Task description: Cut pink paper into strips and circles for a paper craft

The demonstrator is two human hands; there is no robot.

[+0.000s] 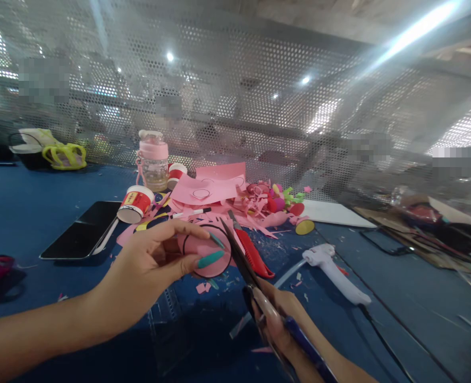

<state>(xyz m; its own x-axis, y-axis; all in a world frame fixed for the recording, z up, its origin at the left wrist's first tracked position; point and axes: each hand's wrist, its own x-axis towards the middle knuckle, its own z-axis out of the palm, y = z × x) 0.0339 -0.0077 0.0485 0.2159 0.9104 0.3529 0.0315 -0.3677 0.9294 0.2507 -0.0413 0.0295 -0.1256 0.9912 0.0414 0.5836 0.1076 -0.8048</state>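
Note:
My left hand pinches a piece of pink paper between thumb and fingers. A black circle is drawn on the paper, and its edge follows that line along the right side. My right hand is closed around a pair of scissors, whose dark blades point up and away. The blade tips are right beside the paper's right edge; whether they touch it I cannot tell. Just behind the blades lies a red utility knife. Pink sheets with drawn circles rest beyond my hands.
A white glue gun with a cord lies at right. On the left are a phone, a red and white paper cup and a pink-lidded bottle. Pink scraps are heaped before a perforated metal screen.

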